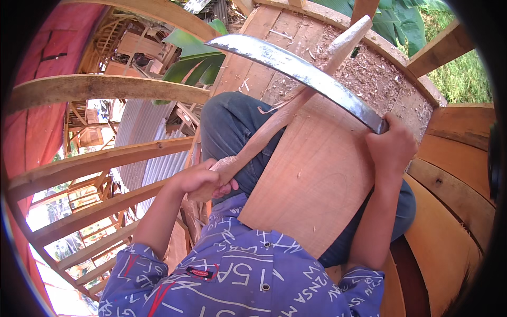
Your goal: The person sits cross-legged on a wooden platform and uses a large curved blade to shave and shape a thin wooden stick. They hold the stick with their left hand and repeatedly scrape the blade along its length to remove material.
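My left hand (203,178) is closed round the near end of a long, roughly hewn wooden stick (274,122). The stick slants up and away to the right, and its far end is thicker. In my right hand (392,143) I grip a machete (311,79) with a broad curved steel blade; its handle is hidden in my fist. The blade lies across the stick near its middle and points to the far left. A thin curled shaving (272,109) clings to the stick beside the blade. Under them a wide wooden board (306,179) leans over my lap.
Wood shavings (380,74) litter the plank platform (253,34) ahead. Curved wooden slats (105,87) form a railing on the left, with corrugated metal sheets (140,137) beyond. Orange-brown boards (454,185) stand close on the right. Large green leaves (393,24) show past the far edge.
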Available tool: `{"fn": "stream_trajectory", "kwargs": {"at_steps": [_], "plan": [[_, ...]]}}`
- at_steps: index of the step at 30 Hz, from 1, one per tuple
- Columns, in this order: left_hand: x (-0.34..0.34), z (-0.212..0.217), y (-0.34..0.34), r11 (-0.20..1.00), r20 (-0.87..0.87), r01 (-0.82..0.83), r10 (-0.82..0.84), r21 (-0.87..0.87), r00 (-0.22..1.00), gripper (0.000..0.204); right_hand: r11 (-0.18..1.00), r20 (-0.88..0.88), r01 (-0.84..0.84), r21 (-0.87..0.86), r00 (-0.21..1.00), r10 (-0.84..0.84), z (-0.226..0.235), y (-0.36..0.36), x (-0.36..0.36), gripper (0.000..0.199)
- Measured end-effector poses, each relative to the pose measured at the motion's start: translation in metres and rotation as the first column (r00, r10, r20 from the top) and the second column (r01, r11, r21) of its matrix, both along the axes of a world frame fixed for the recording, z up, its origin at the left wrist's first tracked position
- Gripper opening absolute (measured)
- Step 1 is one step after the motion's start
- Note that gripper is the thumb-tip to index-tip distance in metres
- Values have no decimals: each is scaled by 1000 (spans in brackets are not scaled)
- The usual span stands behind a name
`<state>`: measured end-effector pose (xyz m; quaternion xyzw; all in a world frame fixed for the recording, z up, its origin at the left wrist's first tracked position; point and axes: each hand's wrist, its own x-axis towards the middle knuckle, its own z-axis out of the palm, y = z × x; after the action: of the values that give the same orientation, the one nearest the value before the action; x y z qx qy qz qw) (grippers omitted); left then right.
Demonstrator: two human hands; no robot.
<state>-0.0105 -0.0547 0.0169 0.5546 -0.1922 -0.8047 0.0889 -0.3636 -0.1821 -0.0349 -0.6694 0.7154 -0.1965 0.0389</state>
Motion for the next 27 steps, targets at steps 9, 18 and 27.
{"fn": "stream_trajectory", "kwargs": {"at_steps": [9, 18, 27], "plan": [[2, -1, 1, 1000, -15, 10, -10, -10, 1000, 48, 986, 43, -150, -67, 987, 154, 1, 6, 20, 8], [6, -6, 5, 1000, -83, -10, 8, -23, 996, 38, 976, 21, -206, -73, 978, 208, -1, 7, 23, 10], [6, -3, 3, 999, -72, 4, -6, -34, 997, 39, 977, 31, -189, -100, 981, 193, 1, 8, 27, 11]]}}
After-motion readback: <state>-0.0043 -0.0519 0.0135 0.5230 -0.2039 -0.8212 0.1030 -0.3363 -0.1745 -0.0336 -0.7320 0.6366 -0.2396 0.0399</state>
